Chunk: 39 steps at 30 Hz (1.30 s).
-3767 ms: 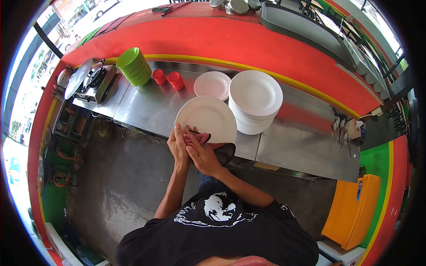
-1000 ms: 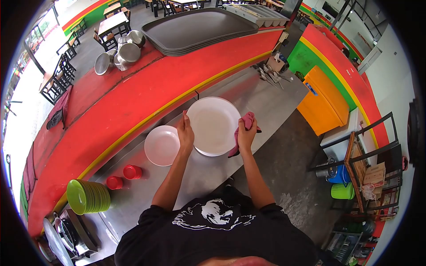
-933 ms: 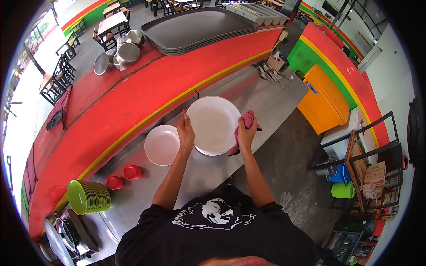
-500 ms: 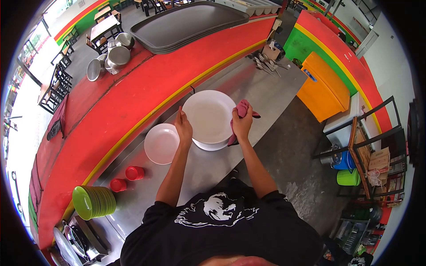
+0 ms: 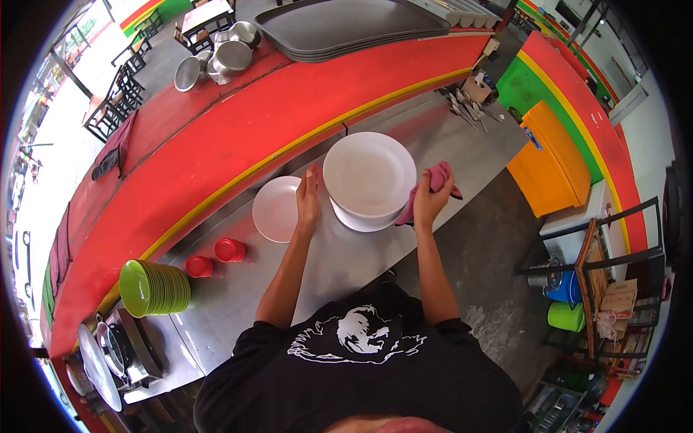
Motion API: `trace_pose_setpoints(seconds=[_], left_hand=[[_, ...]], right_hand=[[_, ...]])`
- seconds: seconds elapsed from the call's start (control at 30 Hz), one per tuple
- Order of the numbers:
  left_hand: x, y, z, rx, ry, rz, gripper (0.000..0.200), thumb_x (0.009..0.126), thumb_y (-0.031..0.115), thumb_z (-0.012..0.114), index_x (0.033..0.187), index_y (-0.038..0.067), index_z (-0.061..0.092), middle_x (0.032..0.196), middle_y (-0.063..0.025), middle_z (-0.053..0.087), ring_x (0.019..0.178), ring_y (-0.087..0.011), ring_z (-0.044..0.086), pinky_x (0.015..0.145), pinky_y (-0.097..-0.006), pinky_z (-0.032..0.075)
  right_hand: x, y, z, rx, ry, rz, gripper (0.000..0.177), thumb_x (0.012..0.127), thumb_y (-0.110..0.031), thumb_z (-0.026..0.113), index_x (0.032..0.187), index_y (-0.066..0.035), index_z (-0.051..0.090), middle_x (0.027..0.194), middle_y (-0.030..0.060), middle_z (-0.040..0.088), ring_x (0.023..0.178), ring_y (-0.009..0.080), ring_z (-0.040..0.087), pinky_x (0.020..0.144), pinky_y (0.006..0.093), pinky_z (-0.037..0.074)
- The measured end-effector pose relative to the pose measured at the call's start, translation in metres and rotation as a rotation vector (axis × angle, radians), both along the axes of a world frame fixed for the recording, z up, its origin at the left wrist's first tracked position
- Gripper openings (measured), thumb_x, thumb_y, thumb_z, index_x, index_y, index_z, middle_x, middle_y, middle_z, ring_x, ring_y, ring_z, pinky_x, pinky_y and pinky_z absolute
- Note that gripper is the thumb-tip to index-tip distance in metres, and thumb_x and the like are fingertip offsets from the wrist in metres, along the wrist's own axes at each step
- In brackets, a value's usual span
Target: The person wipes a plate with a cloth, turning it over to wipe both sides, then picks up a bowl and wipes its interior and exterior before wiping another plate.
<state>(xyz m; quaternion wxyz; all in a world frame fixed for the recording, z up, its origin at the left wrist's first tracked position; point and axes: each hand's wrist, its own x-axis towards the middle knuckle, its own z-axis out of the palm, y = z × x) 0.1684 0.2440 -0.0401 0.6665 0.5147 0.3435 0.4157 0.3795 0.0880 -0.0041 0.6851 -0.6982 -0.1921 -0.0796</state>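
A stack of white plates (image 5: 369,173) stands on the metal counter, its top plate tilted slightly toward me. My left hand (image 5: 308,202) is just left of the stack, fingers extended and nothing in it, a small gap from the rim. Beneath and beyond that hand lies a separate white plate (image 5: 276,209), partly hidden by it. At the right of the stack, my right hand (image 5: 432,200) holds a dark pink cloth (image 5: 439,177), part of which hangs down beside the plates.
Two red cups (image 5: 230,250) and stacked green bowls (image 5: 155,288) stand at the left. Metal pots (image 5: 229,60) and dark trays (image 5: 354,29) rest on the red ledge (image 5: 289,115). Cutlery (image 5: 471,110) lies at the counter's far right end, near an orange cabinet (image 5: 552,162).
The camera view has shifted. My left hand has moved off the big stack's rim, and my right hand with the cloth is slightly farther from the plates.
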Motion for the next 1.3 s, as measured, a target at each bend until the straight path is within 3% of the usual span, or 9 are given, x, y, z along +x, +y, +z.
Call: trace_pose_setpoints(seconds=[0.2, 0.27, 0.37, 0.5, 0.63, 0.8, 0.97, 1.17, 1.3], left_hand=[[-0.076, -0.028, -0.049, 0.113, 0.269, 0.293, 0.074, 0.105, 0.053, 0.044, 0.151, -0.005, 0.037, 0.156, -0.0236, 0.038, 0.147, -0.0344, 0.033, 0.12, -0.0415, 0.025], [-0.097, -0.029, -0.086, 0.168, 0.43, 0.384, 0.08, 0.102, 0.052, 0.053, 0.154, -0.004, 0.031, 0.159, -0.0269, 0.03, 0.149, -0.0396, 0.027, 0.12, -0.0455, 0.024], [-0.12, -0.023, -0.134, 0.166, 0.806, 0.497, 0.098, 0.092, 0.053, 0.068, 0.157, -0.002, 0.019, 0.161, -0.0321, 0.019, 0.15, -0.0472, 0.016, 0.121, -0.0516, 0.021], [-0.14, -0.002, -0.168, 0.121, 0.603, 0.585, 0.115, 0.081, 0.051, 0.08, 0.158, -0.001, 0.012, 0.158, -0.0347, 0.019, 0.149, -0.0516, 0.015, 0.121, -0.0575, 0.017], [-0.154, 0.011, -0.201, 0.223, 0.65, 0.562, 0.111, 0.078, 0.037, 0.083, 0.157, -0.001, 0.015, 0.154, -0.0324, 0.031, 0.145, -0.0504, 0.026, 0.121, -0.0594, 0.013], [-0.162, 0.012, -0.211, 0.38, 0.626, 0.514, 0.101, 0.076, 0.022, 0.079, 0.156, 0.002, 0.021, 0.15, -0.0266, 0.041, 0.142, -0.0458, 0.035, 0.122, -0.059, 0.009], [-0.153, -0.001, -0.201, 0.325, 0.445, 0.585, 0.094, 0.078, 0.014, 0.074, 0.156, 0.002, 0.024, 0.152, -0.0242, 0.04, 0.144, -0.0403, 0.035, 0.122, -0.0577, 0.01], [-0.158, -0.032, -0.176, 0.186, 0.271, 0.59, 0.089, 0.086, 0.01, 0.066, 0.159, 0.003, 0.016, 0.158, -0.0231, 0.033, 0.147, -0.0358, 0.032, 0.121, -0.0445, 0.024], [-0.156, -0.072, -0.119, 0.139, 0.074, 0.632, 0.08, 0.094, 0.009, 0.059, 0.16, 0.004, 0.014, 0.158, -0.0203, 0.032, 0.145, -0.0298, 0.034, 0.117, -0.0379, 0.03]], right_hand=[[-0.077, -0.028, 0.021, 0.023, -0.434, 0.04, 0.061, 0.086, -0.01, 0.073, 0.139, 0.004, 0.045, 0.13, 0.0186, 0.056, 0.115, 0.0307, 0.057, 0.104, 0.0416, 0.041], [-0.119, -0.032, 0.017, -0.004, -0.425, 0.312, 0.058, 0.086, -0.006, 0.071, 0.138, 0.004, 0.046, 0.125, 0.0172, 0.058, 0.11, 0.0286, 0.059, 0.101, 0.0407, 0.043], [-0.173, -0.022, -0.006, -0.116, -0.096, 0.754, 0.058, 0.086, -0.011, 0.074, 0.136, 0.002, 0.049, 0.117, 0.0153, 0.061, 0.106, 0.0246, 0.061, 0.097, 0.0385, 0.047], [-0.213, 0.011, -0.088, -0.245, 0.277, 0.862, 0.058, 0.087, -0.02, 0.076, 0.135, 0.0, 0.05, 0.115, 0.0151, 0.062, 0.107, 0.0223, 0.061, 0.096, 0.0347, 0.047], [-0.219, 0.056, -0.169, -0.322, 0.508, 0.659, 0.058, 0.086, -0.031, 0.08, 0.126, 0.001, 0.053, 0.112, 0.0095, 0.062, 0.101, 0.0178, 0.059, 0.091, 0.0324, 0.047], [-0.213, 0.081, -0.194, -0.365, 0.599, 0.617, 0.062, 0.079, -0.036, 0.087, 0.122, -0.003, 0.056, 0.112, 0.0084, 0.063, 0.1, 0.0174, 0.059, 0.089, 0.0326, 0.047], [-0.207, 0.084, -0.214, -0.348, 0.581, 0.621, 0.057, 0.078, -0.026, 0.088, 0.12, -0.003, 0.056, 0.11, 0.008, 0.064, 0.096, 0.017, 0.062, 0.085, 0.0315, 0.05], [-0.211, 0.077, -0.199, -0.244, 0.84, 0.681, 0.041, 0.08, -0.011, 0.083, 0.109, -0.006, 0.055, 0.095, 0.005, 0.064, 0.078, 0.0147, 0.063, 0.067, 0.0317, 0.052], [-0.221, 0.06, -0.183, -0.248, 0.934, 0.631, 0.036, 0.082, -0.009, 0.08, 0.107, -0.008, 0.055, 0.09, 0.0031, 0.063, 0.074, 0.0148, 0.062, 0.061, 0.0314, 0.051]])
